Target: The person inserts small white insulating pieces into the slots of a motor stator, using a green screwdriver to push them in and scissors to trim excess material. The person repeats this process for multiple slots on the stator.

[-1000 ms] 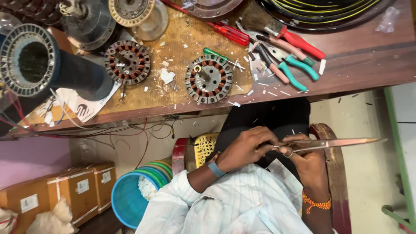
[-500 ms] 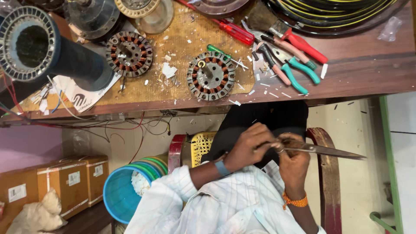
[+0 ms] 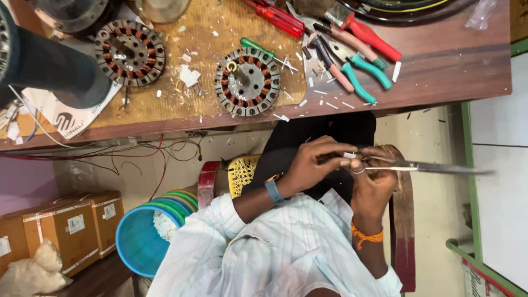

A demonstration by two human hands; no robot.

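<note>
Workshop clutter fills a wooden bench (image 3: 440,60) along the top of the view, with pale floor below it. Under the bench edge, over the person's lap, the right hand (image 3: 374,184) grips a pair of long scissors (image 3: 423,166) whose blades run out to the right and blur at the tip. The left hand (image 3: 316,165) meets it from the left, fingers pinched narrow on a small white scrap (image 3: 350,155) at the scissor pivot; what the scrap is cannot be made out, and the scissor handles are mostly hidden inside the right fist.

Above the scissors on the bench lies a round stator (image 3: 247,81) with copper windings, a second stator (image 3: 130,53) farther left. Up and right of the first stator sit a green screwdriver (image 3: 264,52), a red screwdriver (image 3: 275,17) and pliers (image 3: 352,66) with teal and pink grips. White scraps litter the wood around them. A dark motor housing (image 3: 49,66) is cut off at the left edge.

Left of the scissors and lower down stand stacked blue tubs (image 3: 143,236), partly hidden by the person's sleeve, and cardboard boxes (image 3: 71,225) beyond them.
</note>
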